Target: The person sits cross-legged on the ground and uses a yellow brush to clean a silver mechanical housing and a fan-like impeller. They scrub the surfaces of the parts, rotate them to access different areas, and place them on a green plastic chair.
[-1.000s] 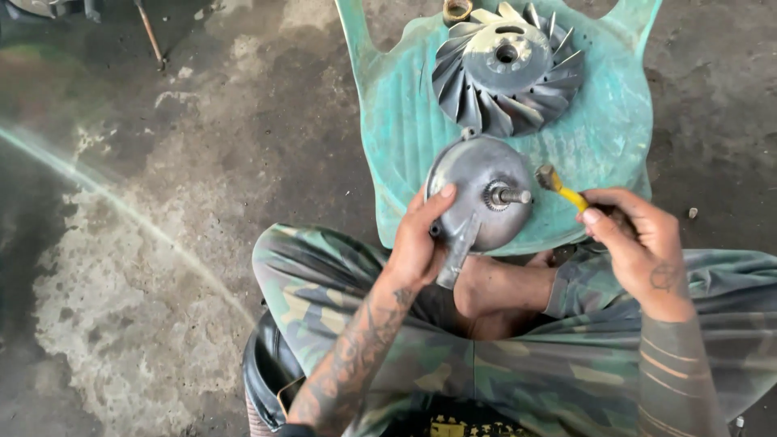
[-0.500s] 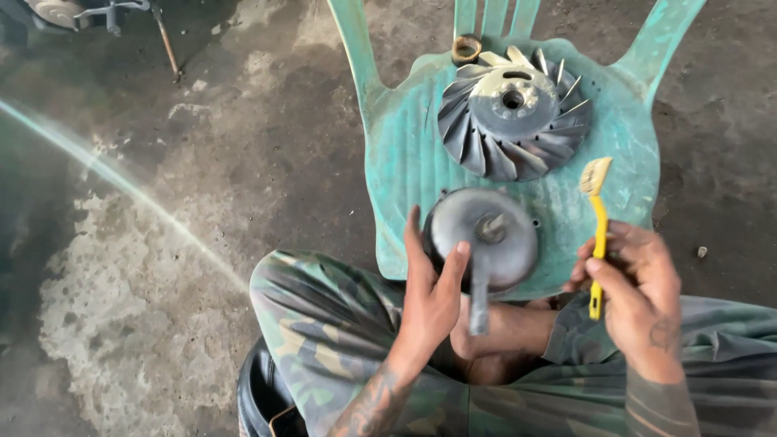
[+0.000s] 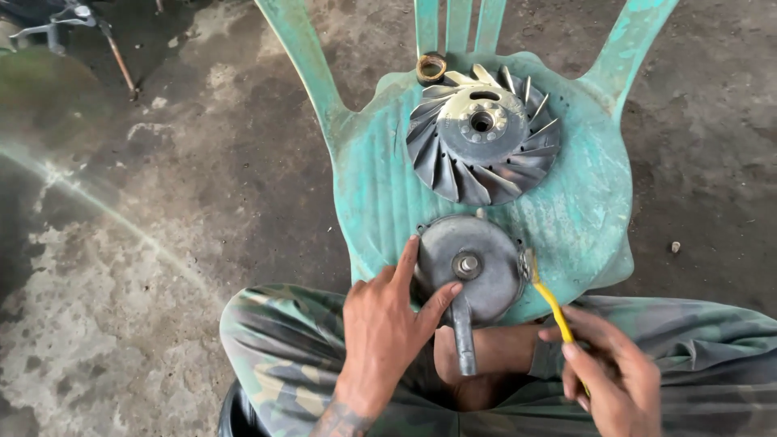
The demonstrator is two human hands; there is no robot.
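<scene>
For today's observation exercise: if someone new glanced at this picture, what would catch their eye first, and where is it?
First, the finned metal fan wheel lying on the seat of the worn green plastic chair, near its backrest. Nearer the person, the left hand steadies a round grey metal disc at the seat's front edge, while the right hand holds a yellow-handled brush at the disc's rim.

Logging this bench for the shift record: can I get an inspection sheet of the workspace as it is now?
Surface: green plastic chair, worn, used as bench on stained concrete floor.
Job's things: round metal disc with centre nut and shaft pointing toward the person; yellow brush, bristles at the disc's rim.
Clutter: finned fan wheel; small ring behind it.
Grippers: left hand steadies the disc; right hand holds the brush.
Cables: nothing seen.
Surroundings: metal tool top left.
</scene>
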